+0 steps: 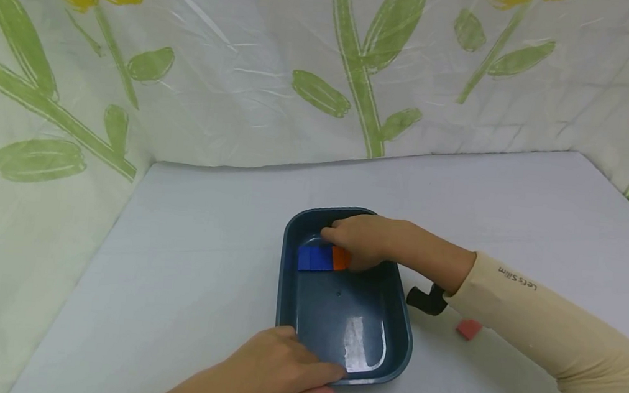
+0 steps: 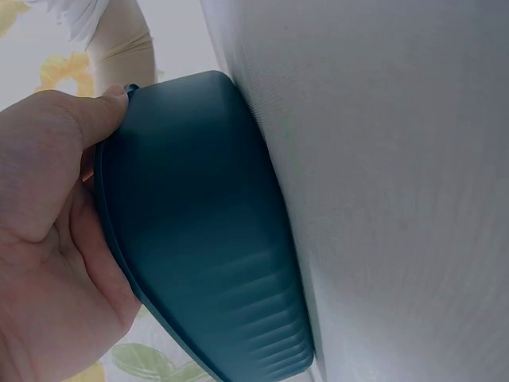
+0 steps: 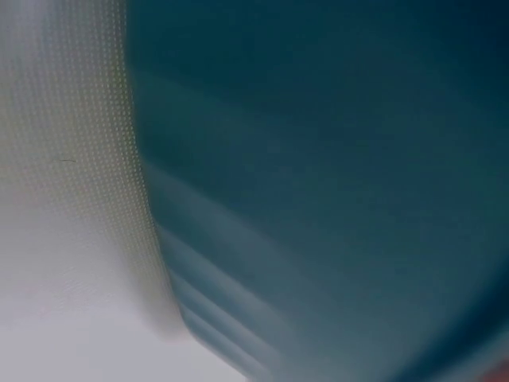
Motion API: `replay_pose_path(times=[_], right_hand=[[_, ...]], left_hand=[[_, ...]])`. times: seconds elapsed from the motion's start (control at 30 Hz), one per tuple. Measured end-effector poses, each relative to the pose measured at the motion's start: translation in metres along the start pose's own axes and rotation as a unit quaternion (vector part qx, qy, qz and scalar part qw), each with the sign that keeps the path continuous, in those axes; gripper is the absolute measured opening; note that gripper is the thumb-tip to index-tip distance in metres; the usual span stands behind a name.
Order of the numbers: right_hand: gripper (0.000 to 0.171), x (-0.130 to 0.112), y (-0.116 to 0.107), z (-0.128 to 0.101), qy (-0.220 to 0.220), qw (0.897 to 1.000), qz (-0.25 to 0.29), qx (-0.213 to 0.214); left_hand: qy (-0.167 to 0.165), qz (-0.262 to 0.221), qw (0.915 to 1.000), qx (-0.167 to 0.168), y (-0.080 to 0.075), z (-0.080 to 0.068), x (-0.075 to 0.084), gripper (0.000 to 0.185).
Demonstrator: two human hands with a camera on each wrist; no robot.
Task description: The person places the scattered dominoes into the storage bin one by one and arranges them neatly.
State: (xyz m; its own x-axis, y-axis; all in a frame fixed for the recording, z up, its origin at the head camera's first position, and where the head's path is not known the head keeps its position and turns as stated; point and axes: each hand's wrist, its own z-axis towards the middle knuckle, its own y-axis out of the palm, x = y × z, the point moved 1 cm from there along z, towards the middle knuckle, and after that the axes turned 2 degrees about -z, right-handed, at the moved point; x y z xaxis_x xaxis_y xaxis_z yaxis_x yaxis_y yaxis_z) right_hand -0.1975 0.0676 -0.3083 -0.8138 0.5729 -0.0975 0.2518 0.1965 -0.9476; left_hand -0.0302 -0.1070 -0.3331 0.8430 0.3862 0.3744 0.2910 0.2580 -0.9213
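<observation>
**Both hands at the blue tray**

Your right hand (image 1: 363, 241) reaches into the far end of the dark blue tray (image 1: 400, 338), its fingers curled round an orange block (image 1: 340, 258) that sits touching a blue block (image 1: 314, 259) on the tray floor. Your left hand (image 1: 277, 371) grips the tray's near rim, thumb over the edge (image 2: 103, 107). The tray stands on the grey table (image 1: 186, 254). A pink block (image 1: 469, 328) lies on the table just right of the tray, under your right forearm.

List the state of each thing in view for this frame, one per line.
tray: upright on the table, gripped at its near corner
left hand: grips the tray rim
right hand: inside the tray, on the orange block
orange block: touching the blue block
blue block: flat in tray
pink piece: on table, outside tray
</observation>
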Motion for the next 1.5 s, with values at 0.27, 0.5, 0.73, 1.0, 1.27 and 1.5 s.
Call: replay_pose_path(times=[0.27, 0.5, 0.73, 1.0, 1.27, 1.5], right_hand=[[0.054, -0.001, 0.002, 0.000, -0.004, 1.000, -0.009, 0.012], [0.054, 0.002, 0.001, -0.001, -0.005, 1.000, 0.008, 0.023], [0.048, 0.011, -0.006, -0.023, -0.016, 0.996, 0.042, 0.074], [0.045, 0.012, -0.013, -0.072, 0.003, 0.990, 0.027, 0.138], [0.041, 0.009, 0.007, -0.121, 0.100, 0.979, -0.010, 0.179], [0.037, 0.014, 0.044, -0.156, 0.187, 0.969, 0.035, 0.157]], left_hand=[[-0.001, 0.000, 1.0000, -0.005, 0.000, 0.000, 0.000, 0.024], [-0.002, 0.002, 1.0000, -0.004, 0.000, 0.000, 0.000, 0.026], [-0.008, -0.005, 0.9999, -0.013, 0.001, 0.000, -0.001, 0.026], [-0.013, -0.009, 0.9997, -0.017, 0.001, 0.001, 0.000, 0.025], [-0.008, -0.006, 0.9999, -0.003, 0.000, 0.001, 0.000, 0.022], [0.002, -0.001, 0.9999, 0.015, 0.001, 0.001, 0.001, 0.017]])
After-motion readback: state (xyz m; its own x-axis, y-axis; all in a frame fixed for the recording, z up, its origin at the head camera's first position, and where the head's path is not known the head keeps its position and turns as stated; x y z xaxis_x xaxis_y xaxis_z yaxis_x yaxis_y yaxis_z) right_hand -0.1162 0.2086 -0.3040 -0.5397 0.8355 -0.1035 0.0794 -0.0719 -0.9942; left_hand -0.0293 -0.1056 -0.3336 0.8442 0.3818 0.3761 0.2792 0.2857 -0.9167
